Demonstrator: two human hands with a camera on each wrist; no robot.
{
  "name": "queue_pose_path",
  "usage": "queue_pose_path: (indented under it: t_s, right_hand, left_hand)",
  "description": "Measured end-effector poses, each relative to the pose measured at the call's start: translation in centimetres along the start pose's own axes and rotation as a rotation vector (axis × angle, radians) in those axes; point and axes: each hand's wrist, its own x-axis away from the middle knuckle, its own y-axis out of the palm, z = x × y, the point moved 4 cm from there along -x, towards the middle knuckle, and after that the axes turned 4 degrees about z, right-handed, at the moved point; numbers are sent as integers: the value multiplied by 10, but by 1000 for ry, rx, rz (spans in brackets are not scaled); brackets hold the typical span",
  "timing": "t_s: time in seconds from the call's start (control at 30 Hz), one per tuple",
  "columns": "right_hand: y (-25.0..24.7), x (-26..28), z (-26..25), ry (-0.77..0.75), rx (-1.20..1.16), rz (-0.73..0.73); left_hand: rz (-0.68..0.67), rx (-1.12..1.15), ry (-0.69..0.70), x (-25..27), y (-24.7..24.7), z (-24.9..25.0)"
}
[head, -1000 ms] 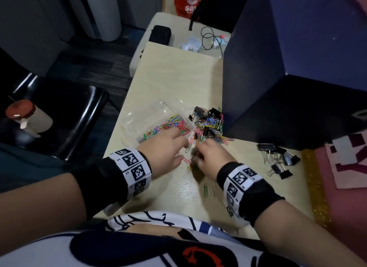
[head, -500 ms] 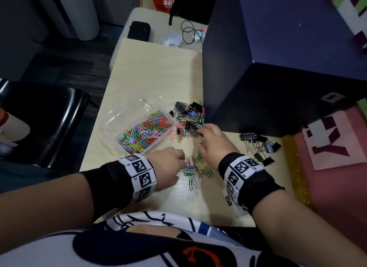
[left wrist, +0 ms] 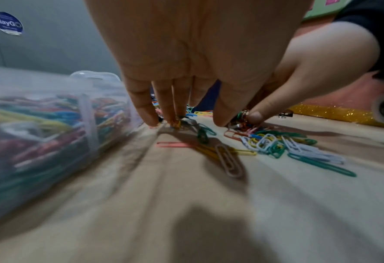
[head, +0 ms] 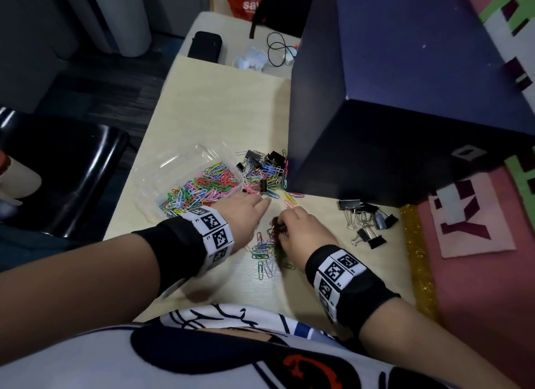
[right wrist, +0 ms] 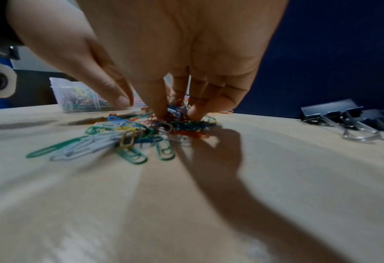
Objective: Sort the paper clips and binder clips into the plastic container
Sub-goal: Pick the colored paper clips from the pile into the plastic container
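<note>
Right hand pinches a clump of paper clips near the desk's front edge; left hand, fingers straight, presses clips beside the container.

Container clear glossy plastic; table matt wood.

A pale wood-grain table stands on dark plank flooring, a glossy black chair to its left, a tall dark blue box to its right
</note>
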Motion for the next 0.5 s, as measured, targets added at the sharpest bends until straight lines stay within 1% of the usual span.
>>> queue_pose_path:
  t_s: [0.07,0.2,0.23,0.33,0.4,0.5]
  right_hand:
    - [-6,-1,4,12,1,-5]
    - [-17,-4,8,72,-59,36]
    - [-17,-5,8,74,-76,27]
    - [-12,-5,5,28,-53,-74]
    - [-8,-6,4,26,-41,-92]
    - [-8,-8,6,47,-69,-70]
  left_hand:
    - [16,-28,-7,-3,1,2]
    - [15,-41,-31,-6,-1,6]
    - [35,-30,-42,-6,-2,7]
    - [114,5,-82,-7,-6,7]
    - [100,13,-97,-8,-7,6]
    - [47,-24,-94,-12,-9,6]
